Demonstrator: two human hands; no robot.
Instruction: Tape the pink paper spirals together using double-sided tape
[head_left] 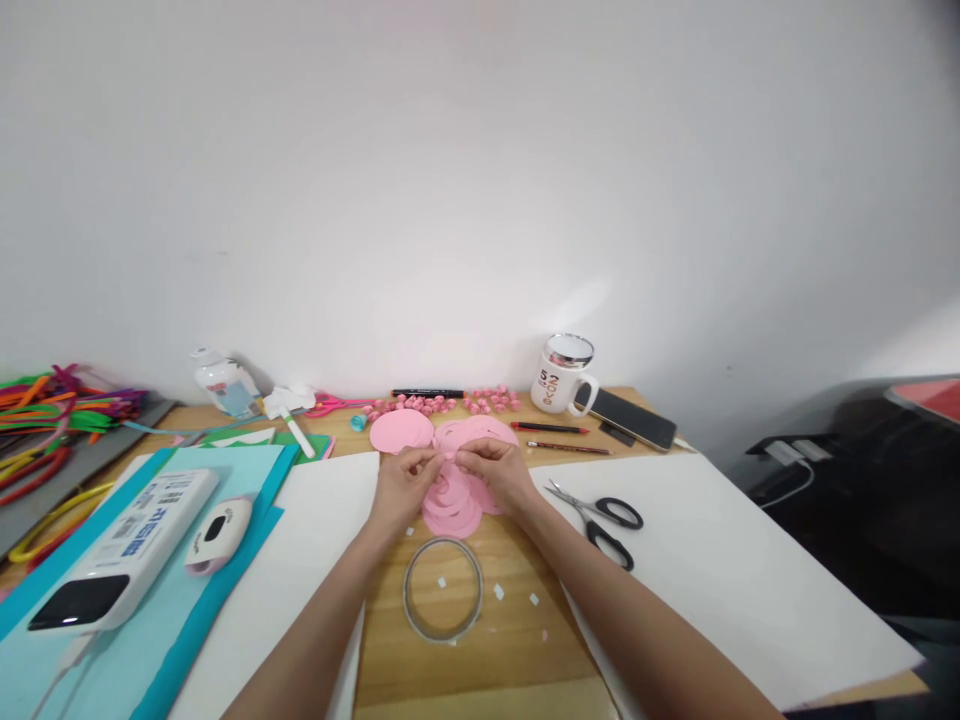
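My left hand (408,482) and my right hand (499,472) meet over a pile of pink paper pieces (454,515). Both are closed in a pinch, fingertips almost touching, on a small bit of pink paper (448,452). Its exact shape is too small to make out. Several of the pieces below look like round spirals or rings, overlapping each other. Left of them lies a flat pink paper disc (401,430). Small pink rolled paper roses (491,400) are heaped behind. Nearer my body, a roll of tape (443,640) lies flat on the wooden table.
Black-handled scissors (600,518) rest on white paper at right. Behind stand a white mug (561,375), a phone (634,417), a red pen (549,428) and a pencil (570,447). At left are a white power bank (127,550), blue sheets (251,535), a bottle (225,383) and colourful pipe cleaners (56,420).
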